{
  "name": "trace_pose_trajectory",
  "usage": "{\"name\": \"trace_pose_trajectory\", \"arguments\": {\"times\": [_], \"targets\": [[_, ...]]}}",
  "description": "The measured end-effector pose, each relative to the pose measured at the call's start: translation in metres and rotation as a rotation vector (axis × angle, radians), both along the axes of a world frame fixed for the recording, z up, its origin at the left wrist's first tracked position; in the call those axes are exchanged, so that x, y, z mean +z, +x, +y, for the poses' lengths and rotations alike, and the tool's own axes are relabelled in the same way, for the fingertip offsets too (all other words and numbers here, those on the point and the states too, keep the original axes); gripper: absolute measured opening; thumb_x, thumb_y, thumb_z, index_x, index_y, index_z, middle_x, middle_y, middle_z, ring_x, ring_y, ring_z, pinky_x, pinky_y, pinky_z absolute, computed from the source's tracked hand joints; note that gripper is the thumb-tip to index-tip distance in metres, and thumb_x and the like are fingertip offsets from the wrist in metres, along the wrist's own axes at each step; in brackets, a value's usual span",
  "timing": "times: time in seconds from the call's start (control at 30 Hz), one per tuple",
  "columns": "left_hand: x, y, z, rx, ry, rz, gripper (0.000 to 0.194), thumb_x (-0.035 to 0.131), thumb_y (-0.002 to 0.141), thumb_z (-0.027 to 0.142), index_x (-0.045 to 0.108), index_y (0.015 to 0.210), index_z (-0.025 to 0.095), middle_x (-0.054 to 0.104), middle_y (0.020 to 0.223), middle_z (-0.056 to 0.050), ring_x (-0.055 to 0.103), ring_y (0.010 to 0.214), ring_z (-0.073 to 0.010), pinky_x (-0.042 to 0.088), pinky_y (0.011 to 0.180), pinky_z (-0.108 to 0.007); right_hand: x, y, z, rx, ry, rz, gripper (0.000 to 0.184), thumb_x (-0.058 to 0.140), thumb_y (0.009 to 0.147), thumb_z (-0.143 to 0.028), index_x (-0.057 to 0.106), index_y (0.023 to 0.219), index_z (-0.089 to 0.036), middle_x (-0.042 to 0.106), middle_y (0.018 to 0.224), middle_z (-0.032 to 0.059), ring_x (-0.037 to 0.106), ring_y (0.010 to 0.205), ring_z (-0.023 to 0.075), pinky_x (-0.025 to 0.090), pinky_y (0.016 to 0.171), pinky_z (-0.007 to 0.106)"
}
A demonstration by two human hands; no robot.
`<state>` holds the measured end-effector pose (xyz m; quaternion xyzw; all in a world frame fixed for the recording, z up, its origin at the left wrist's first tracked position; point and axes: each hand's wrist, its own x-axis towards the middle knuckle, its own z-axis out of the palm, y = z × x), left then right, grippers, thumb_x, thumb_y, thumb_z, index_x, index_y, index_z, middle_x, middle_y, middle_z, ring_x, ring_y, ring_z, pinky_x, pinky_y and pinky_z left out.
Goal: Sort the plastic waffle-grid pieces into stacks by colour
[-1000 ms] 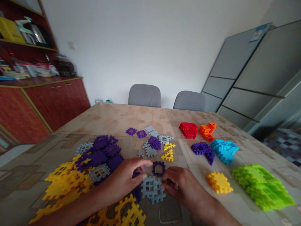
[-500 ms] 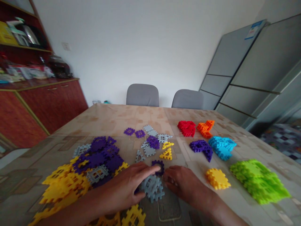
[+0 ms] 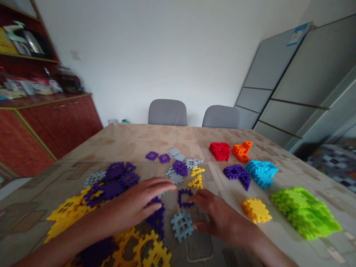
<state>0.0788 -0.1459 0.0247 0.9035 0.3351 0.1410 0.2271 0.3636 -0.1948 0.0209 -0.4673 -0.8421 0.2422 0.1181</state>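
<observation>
Head view: a sec ago both my hands pinched the grey square window-pane plastic tile [image 3: 182, 224]; now it lies free on the patterned beige surface [image 3: 133, 142]. Left hand [image 3: 133, 204] open, lifted past it. Right hand [image 3: 219, 218] open, fingertips [image 3: 194, 201] at the purple plastic ring tile [image 3: 185, 197] just beyond the grey tile, so I reckon that's next.

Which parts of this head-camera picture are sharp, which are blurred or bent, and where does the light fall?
Head view: soft, even light, no glare on the table; faint shadows under both hands. The left hand is slightly smeared; the right hand and grey tile are sharper. The cabinet and shelf lean outward at the edges.
</observation>
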Motion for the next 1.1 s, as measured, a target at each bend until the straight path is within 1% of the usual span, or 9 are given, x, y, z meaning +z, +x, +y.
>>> {"name": "trace_pose_trajectory", "arguments": {"times": [0.07, 0.1, 0.2, 0.37, 0.5, 0.63, 0.83, 0.97, 1.1], "targets": [[0.005, -0.023, 0.01, 0.101, 0.065, 0.031, 0.05, 0.055, 0.094, 0.025, 0.049, 0.142, 0.035, 0.053, 0.147, -0.001, 0.048, 0.135, -0.0252, 0.035, 0.116, -0.043, -0.003, -0.006, -0.004, 0.089, 0.004, 0.022, 0.057, 0.078, 0.077, -0.027, 0.057, 0.13, -0.023, 0.058, 0.13, 0.0098, 0.053, 0.119, 0.0261, 0.044, 0.099, 0.036], [0.006, -0.036, 0.014, 0.145, 0.091, 0.055, 0.048, 0.056, 0.094, 0.029, 0.051, 0.141, 0.035, 0.054, 0.146, -0.002, 0.049, 0.135, -0.0267, 0.037, 0.114, -0.044, -0.005, -0.009, -0.005, 0.115, -0.004, 0.014, 0.06, 0.08, 0.075, -0.029, 0.057, 0.131, -0.022, 0.056, 0.13, 0.0102, 0.051, 0.121, 0.0268, 0.043, 0.101, 0.037], [0.0, -0.074, 0.016, 0.243, 0.117, 0.13, 0.047, 0.063, 0.089, 0.04, 0.057, 0.136, 0.035, 0.059, 0.142, -0.001, 0.053, 0.131, -0.0324, 0.043, 0.109, -0.046, -0.011, -0.017, -0.004, 0.135, -0.007, -0.016, 0.06, 0.083, 0.072, -0.032, 0.061, 0.126, -0.021, 0.056, 0.125, 0.0096, 0.05, 0.117, 0.0272, 0.043, 0.1, 0.037], [-0.026, -0.119, 0.002, 0.302, 0.123, 0.136, 0.054, 0.065, 0.084, 0.046, 0.056, 0.137, 0.039, 0.061, 0.14, 0.002, 0.059, 0.124, -0.0341, 0.05, 0.103, -0.045, -0.008, -0.021, 0.001, 0.094, 0.001, -0.037, 0.053, 0.082, 0.071, -0.031, 0.062, 0.119, -0.018, 0.058, 0.117, 0.0077, 0.052, 0.111, 0.0249, 0.044, 0.097, 0.035], [-0.038, -0.127, -0.011, 0.296, 0.11, 0.201, 0.066, 0.071, 0.079, 0.043, 0.051, 0.142, 0.039, 0.059, 0.142, 0.0, 0.059, 0.124, -0.0342, 0.051, 0.103, -0.042, -0.006, -0.021, 0.0, 0.065, -0.015, -0.067, 0.055, 0.082, 0.071, -0.032, 0.062, 0.119, -0.018, 0.058, 0.119, 0.0089, 0.051, 0.113, 0.027, 0.043, 0.098, 0.038], [-0.046, -0.124, -0.017, 0.337, 0.154, 0.233, 0.072, 0.073, 0.078, 0.041, 0.047, 0.145, 0.036, 0.055, 0.146, -0.003, 0.052, 0.132, -0.0337, 0.046, 0.107, -0.041, -0.008, -0.018, -0.002, 0.063, -0.038, -0.077, 0.059, 0.082, 0.072, -0.036, 0.061, 0.124, -0.02, 0.057, 0.127, 0.0106, 0.05, 0.118, 0.03, 0.042, 0.102, 0.041], [-0.048, -0.119, -0.017, 0.382, 0.169, 0.263, 0.07, 0.069, 0.084, 0.045, 0.043, 0.148, 0.034, 0.055, 0.146, -0.006, 0.048, 0.135, -0.0354, 0.042, 0.11, -0.047, -0.01, -0.011, -0.002, -0.017, -0.012, -0.119, 0.034, 0.06, 0.09, -0.027, 0.06, 0.122, -0.016, 0.062, 0.116, 0.0134, 0.061, 0.104, 0.0282, 0.05, 0.092, 0.042], [-0.043, -0.124, -0.015, 0.267, 0.143, 0.23, 0.058, 0.066, 0.086, 0.042, 0.051, 0.142, 0.036, 0.059, 0.141, -0.004, 0.055, 0.129, -0.0317, 0.045, 0.108, -0.04, -0.018, -0.01, 0.005, -0.016, 0.005, -0.041, 0.021, 0.047, 0.095, -0.018, 0.063, 0.109, -0.017, 0.064, 0.105, 0.0101, 0.063, 0.093, 0.0231, 0.053, 0.085, 0.038], [-0.043, -0.133, -0.009, 0.171, 0.124, 0.185, 0.05, 0.064, 0.087, 0.032, 0.056, 0.136, 0.039, 0.063, 0.136, -0.002, 0.061, 0.122, -0.0271, 0.049, 0.103, -0.033, -0.024, -0.008, 0.013, 0.014, 0.078, 0.035, 0.029, 0.046, 0.092, -0.011, 0.061, 0.115, -0.016, 0.063, 0.115, 0.0117, 0.06, 0.109, 0.0232, 0.049, 0.097, 0.038]]}}
